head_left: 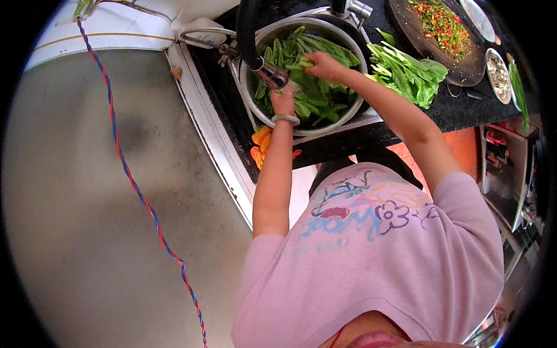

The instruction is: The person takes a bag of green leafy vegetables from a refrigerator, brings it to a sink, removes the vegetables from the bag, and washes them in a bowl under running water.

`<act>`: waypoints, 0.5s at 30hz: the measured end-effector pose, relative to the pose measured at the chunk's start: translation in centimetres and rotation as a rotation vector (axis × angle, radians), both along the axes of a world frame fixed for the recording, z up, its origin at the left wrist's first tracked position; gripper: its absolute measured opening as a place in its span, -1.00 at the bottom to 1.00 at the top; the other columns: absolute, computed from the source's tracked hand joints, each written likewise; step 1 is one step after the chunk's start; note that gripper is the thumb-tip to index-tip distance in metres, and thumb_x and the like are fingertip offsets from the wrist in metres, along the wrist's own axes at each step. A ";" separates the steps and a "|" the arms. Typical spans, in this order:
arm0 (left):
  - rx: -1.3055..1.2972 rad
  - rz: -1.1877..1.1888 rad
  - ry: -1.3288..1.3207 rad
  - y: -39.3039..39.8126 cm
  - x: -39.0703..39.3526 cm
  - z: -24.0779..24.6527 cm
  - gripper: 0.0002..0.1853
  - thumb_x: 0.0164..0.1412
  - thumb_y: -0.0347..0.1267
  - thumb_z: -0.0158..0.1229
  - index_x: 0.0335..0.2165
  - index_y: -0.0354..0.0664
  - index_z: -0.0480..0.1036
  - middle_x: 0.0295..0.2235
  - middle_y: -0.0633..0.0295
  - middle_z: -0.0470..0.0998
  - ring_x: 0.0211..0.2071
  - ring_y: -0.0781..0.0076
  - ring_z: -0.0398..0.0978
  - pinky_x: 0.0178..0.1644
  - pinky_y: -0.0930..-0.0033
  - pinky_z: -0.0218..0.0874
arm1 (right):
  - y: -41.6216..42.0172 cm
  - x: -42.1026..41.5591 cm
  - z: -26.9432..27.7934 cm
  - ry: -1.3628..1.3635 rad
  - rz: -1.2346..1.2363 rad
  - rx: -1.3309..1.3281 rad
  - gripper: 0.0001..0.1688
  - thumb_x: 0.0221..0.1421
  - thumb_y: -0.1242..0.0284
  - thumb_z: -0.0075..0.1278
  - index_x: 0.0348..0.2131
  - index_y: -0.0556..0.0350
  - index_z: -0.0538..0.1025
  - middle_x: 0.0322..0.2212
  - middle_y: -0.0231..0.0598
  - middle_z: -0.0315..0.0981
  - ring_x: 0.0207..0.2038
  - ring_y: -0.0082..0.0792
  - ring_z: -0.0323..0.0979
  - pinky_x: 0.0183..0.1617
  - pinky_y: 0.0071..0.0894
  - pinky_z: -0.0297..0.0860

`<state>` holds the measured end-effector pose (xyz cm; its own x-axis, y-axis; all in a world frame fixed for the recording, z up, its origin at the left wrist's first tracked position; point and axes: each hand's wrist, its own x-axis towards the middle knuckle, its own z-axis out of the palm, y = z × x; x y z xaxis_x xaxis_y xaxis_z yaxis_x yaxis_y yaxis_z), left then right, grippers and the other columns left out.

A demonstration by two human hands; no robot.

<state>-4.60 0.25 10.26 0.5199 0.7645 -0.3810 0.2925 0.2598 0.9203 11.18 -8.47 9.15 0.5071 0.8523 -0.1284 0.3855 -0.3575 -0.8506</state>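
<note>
A large round metal basin, holding water and leafy greens, stands in the sink. My right hand is over the basin, its fingers closed around a pale green stem of the leafy vegetable. My left hand, with a pale bangle at the wrist, is low among the leaves; the faucet head hides part of its fingers. Water runs from the black and metal pull-down faucet beside that hand. To the right of the basin, more leafy greens lie in a bunch on the counter.
A round chopping board bears chopped red and green peppers. Past it are a dish of pale sliced food and green onions. An orange cloth lies at the counter's front edge. A red-blue twisted cord hangs at left.
</note>
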 end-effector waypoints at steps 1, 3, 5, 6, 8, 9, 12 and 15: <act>-0.112 0.089 -0.036 0.0 -0.1 -0.2 -0.69 -0.02 -0.37 0.12 -0.28 -0.32 0.36 -0.32 0.22 0.44 -0.39 0.36 0.37 -0.24 0.32 0.18 | -0.6 -0.7 0.4 -0.008 0.101 0.073 -0.65 -0.18 0.38 0.03 -0.33 0.22 0.42 -0.53 -0.05 0.40 -0.45 -0.22 0.37 -0.33 -0.26 0.28; -0.139 0.002 -0.136 0.0 -0.1 -0.6 -0.68 -0.03 -0.38 0.15 -0.26 -0.31 0.36 -0.30 0.21 0.43 -0.36 0.36 0.37 -0.24 0.34 0.17 | -1.2 -1.6 1.1 0.042 0.230 0.074 -0.69 -0.16 0.39 0.02 -0.38 0.25 0.41 -0.57 -0.10 0.39 -0.51 -0.32 0.33 -0.38 -0.31 0.26; -0.078 -0.050 -0.053 -0.4 -0.1 -1.2 -0.66 -0.04 -0.39 0.17 -0.25 -0.32 0.36 -0.30 0.21 0.43 -0.36 0.38 0.37 -0.26 0.35 0.17 | -1.3 -1.9 1.4 0.154 0.275 -0.075 -0.70 -0.14 0.39 0.03 -0.39 0.25 0.40 -0.55 -0.13 0.39 -0.50 -0.41 0.30 -0.40 -0.34 0.24; -0.018 -0.125 -0.003 -0.4 0.0 -1.5 -0.63 -0.07 -0.38 0.21 -0.25 -0.33 0.36 -0.32 0.22 0.44 -0.37 0.42 0.37 -0.28 0.38 0.17 | -1.2 -2.0 1.3 0.178 0.245 -0.054 -0.67 -0.16 0.32 0.05 -0.46 0.26 0.41 -0.54 -0.09 0.39 -0.47 -0.33 0.33 -0.37 -0.27 0.23; -0.018 -0.113 0.036 -0.6 0.2 -2.1 -0.60 -0.09 -0.36 0.23 -0.25 -0.33 0.36 -0.32 0.23 0.44 -0.38 0.42 0.36 -0.28 0.38 0.17 | -0.8 -1.7 0.7 0.177 0.295 -0.010 -0.67 -0.19 0.34 0.04 -0.43 0.26 0.41 -0.51 -0.07 0.40 -0.44 -0.31 0.34 -0.35 -0.26 0.23; -0.028 -0.100 0.062 -0.7 0.3 -2.4 -0.59 -0.10 -0.35 0.24 -0.25 -0.34 0.36 -0.33 0.23 0.44 -0.38 0.43 0.36 -0.28 0.37 0.17 | -0.7 -1.5 0.3 0.168 0.318 -0.003 -0.66 -0.20 0.35 0.04 -0.42 0.26 0.42 -0.50 -0.06 0.40 -0.42 -0.30 0.35 -0.34 -0.26 0.24; -0.052 -0.106 0.084 -0.5 0.3 -2.9 -0.61 -0.13 -0.37 0.26 -0.29 -0.34 0.38 -0.34 0.24 0.45 -0.39 0.42 0.36 -0.30 0.36 0.18 | -0.8 -1.1 -1.3 0.194 0.369 -0.012 -0.66 -0.22 0.39 0.01 -0.39 0.26 0.42 -0.48 -0.04 0.41 -0.39 -0.24 0.36 -0.32 -0.23 0.24; -0.079 -0.205 0.109 -0.1 -0.1 -3.1 -0.64 -0.16 -0.42 0.25 -0.32 -0.35 0.38 -0.35 0.22 0.45 -0.38 0.41 0.37 -0.31 0.36 0.19 | -1.1 -1.0 -2.5 0.188 0.266 -0.108 -0.69 -0.21 0.46 -0.01 -0.38 0.29 0.39 -0.54 -0.17 0.41 -0.45 -0.37 0.33 -0.34 -0.36 0.25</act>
